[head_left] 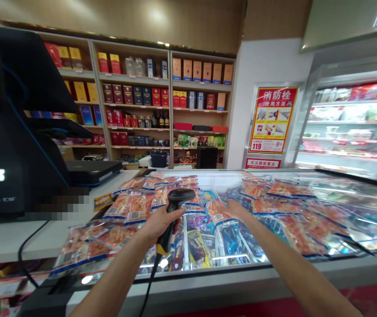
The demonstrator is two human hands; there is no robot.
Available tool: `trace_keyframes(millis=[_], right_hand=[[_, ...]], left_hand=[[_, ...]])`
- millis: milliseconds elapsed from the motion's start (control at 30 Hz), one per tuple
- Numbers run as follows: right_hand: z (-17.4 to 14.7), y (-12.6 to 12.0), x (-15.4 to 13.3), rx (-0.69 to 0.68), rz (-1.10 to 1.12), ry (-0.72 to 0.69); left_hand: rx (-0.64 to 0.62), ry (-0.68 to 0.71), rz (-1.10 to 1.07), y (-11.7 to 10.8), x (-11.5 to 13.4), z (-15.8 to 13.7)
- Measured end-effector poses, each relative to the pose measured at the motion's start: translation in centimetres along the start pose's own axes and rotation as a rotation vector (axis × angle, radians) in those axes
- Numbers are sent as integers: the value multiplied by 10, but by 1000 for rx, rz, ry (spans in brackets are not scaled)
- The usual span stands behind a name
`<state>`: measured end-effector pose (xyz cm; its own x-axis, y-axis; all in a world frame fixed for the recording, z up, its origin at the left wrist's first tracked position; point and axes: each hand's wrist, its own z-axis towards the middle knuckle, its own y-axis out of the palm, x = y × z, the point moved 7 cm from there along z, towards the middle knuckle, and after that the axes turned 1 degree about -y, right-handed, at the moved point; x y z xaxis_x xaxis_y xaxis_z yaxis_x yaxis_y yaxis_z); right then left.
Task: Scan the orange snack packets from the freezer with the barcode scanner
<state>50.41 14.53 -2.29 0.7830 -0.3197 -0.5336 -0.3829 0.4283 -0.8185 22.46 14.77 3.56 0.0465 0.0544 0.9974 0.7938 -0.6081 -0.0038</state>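
Note:
My left hand is wrapped round the handle of a black barcode scanner, whose cable hangs down toward me. In my right hand is a clear snack packet with orange-brown food, a white barcode label and a blue lower edge. The packet is just right of the scanner's head, above the glass top of a chest freezer. Similar snack packets lie on the glass to the left, and more snack packets lie to the right. Colourful wrapped goods show through the glass.
A black checkout machine stands on a white counter at the left. Behind the freezer are shelves of boxes and bottles. A red-and-yellow poster hangs beside a lit display fridge.

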Motion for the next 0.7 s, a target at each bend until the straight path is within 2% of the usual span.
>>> trace_keyframes(millis=[67, 133, 267, 367, 533, 700], right_hand=[[-3, 1, 5, -77, 165, 43], [-5, -3, 6, -76, 347, 89], [1, -34, -5, 189, 606, 79], [13, -42, -27, 298, 684, 53], [31, -23, -63, 291, 757, 30], [38, -16, -76, 330, 734, 32]], left_hand=[[9, -1, 2, -5, 0, -3], [24, -3, 9, -12, -1, -7], [50, 14, 29, -27, 1, -15], [50, 16, 51, -31, 5, -22], [31, 32, 46, -24, 12, -29], [6, 2, 19, -21, 10, -26]])
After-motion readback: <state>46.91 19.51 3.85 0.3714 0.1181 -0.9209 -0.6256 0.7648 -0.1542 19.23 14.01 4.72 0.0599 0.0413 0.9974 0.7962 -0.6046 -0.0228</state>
